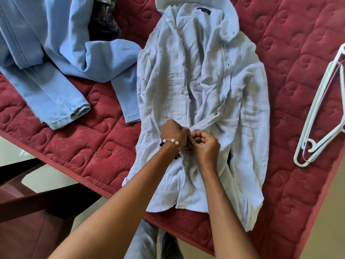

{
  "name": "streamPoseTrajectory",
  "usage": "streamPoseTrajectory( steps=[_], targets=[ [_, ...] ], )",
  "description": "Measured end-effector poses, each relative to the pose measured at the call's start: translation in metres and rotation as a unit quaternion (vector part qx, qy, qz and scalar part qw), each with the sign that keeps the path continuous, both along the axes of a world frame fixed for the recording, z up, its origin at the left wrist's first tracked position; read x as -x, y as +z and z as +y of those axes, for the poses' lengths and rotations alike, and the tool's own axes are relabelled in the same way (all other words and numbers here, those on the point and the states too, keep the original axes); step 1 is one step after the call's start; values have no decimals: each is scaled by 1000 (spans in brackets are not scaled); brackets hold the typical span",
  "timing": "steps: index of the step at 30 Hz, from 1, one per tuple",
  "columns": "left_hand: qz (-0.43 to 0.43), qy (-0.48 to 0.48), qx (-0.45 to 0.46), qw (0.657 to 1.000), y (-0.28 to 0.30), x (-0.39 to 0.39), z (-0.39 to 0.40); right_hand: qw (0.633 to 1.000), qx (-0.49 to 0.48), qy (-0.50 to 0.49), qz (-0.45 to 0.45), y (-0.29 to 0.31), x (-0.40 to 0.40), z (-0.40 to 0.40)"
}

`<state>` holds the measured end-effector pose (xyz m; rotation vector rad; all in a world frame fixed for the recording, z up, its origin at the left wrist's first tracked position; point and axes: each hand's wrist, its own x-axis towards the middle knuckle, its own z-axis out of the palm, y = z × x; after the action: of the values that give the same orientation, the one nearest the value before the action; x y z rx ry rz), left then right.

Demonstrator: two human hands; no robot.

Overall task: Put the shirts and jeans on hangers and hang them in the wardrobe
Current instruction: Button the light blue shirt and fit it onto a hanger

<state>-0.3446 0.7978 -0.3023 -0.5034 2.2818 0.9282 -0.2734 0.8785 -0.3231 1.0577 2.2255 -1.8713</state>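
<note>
A pale blue button-up shirt (203, 86) lies flat and wrinkled on the red quilted mattress (291, 53), collar at the far end. My left hand (172, 133) and my right hand (204, 144) meet at the shirt's front placket, low on the shirt, both pinching the fabric around a button. Light blue jeans (50, 58) lie spread at the left of the mattress, legs pointing toward me. Pale mint plastic hangers (321, 113) lie stacked at the right edge, hooks toward me.
A dark leather item (104, 17) sits at the top between jeans and shirt. The mattress edge runs diagonally at lower left, with a dark wooden frame (28, 202) and pale floor beyond it. My legs show under the mattress edge at bottom centre.
</note>
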Motion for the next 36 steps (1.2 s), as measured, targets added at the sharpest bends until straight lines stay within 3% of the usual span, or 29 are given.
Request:
streamPoseTrajectory(
  steps=[6,11,16,22,26,28,30,32,34,36],
  targets=[
    [-40,23,36,998,-4,4,7,997,-59,47,20,-7,0,1],
    [-16,17,19,1000,-2,2,7,990,-117,65,50,-1,4,4],
    [24,14,14,1000,-2,-3,5,999,17,40,-26,-8,8,5],
    [3,-31,3,1000,-2,-5,4,993,1,99,-65,2,15,9],
    [97,-140,8,985,0,-11,0,975,202,48,-82,7,17,11],
    [136,-174,8,975,-7,-13,-7,964,225,63,-125,9,19,18],
    [146,-167,29,975,-16,-9,-14,978,134,77,-143,4,23,27],
    [180,-150,41,971,-19,2,-17,994,5,11,-105,-2,27,33],
    [216,-133,35,967,-16,17,-12,988,-92,-107,-54,1,35,40],
    [219,-122,12,968,-12,34,-2,971,-189,-142,-40,11,44,45]
  ],
)
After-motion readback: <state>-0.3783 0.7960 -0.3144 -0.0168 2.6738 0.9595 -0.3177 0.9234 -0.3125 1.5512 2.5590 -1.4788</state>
